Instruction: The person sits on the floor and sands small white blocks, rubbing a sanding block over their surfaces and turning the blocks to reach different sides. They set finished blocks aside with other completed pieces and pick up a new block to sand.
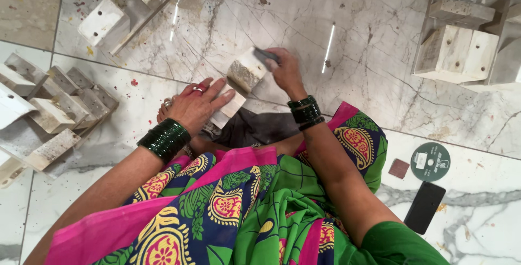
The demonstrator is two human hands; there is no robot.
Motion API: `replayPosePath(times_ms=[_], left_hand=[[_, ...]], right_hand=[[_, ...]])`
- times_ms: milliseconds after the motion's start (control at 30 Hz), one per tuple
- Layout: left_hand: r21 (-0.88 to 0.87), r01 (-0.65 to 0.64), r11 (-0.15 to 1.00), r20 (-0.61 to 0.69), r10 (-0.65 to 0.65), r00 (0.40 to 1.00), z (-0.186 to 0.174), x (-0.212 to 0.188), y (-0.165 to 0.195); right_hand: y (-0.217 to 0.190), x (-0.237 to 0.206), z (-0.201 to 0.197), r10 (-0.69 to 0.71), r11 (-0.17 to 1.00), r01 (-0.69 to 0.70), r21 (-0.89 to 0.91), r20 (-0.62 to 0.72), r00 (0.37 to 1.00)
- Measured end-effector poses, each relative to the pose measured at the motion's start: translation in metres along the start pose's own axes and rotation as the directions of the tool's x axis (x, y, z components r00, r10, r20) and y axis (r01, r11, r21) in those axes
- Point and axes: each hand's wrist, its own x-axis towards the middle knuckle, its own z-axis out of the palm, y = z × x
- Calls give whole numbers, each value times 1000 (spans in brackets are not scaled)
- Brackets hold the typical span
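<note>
A white-painted wooden block piece (245, 72) lies on the marble floor in front of me, its rough end facing up. My left hand (196, 105) rests flat on its near part, fingers spread, a ring on one finger and dark green bangles at the wrist. My right hand (283, 69) presses a small dark sanding piece (266, 55) against the block's far top edge. Black bangles circle that wrist. A dark cloth (255, 126) lies under the block near my lap.
Stacked white wooden frames (51, 110) sit at the left, more block pieces (106, 20) at the upper left and wooden blocks (458, 53) at the upper right. A green round disc (430, 162), a small brown square (399, 168) and a black phone (424, 207) lie at the right.
</note>
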Motion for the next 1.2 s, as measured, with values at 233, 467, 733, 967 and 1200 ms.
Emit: replayPosePath(times_ms=[233,467,733,967,1200], left_hand=[[10,88,996,54,-89,995,9,-11,-5],[66,105,992,80,-110,991,8,-11,-6],[46,140,989,192,-147,970,1,-13,-3],[36,135,990,175,-139,975,-6,-12,0],[41,175,984,311,-179,934,-25,-10,7]], right_hand=[[1,3,11,56,998,-57,7,46,997],[6,8,-19,-42,997,45,66,-47,998],[-22,-2,-21,-83,994,65,93,209,974],[-28,-6,-12,-24,996,9,87,170,985],[-33,-10,-6,16,999,-22,50,126,992]])
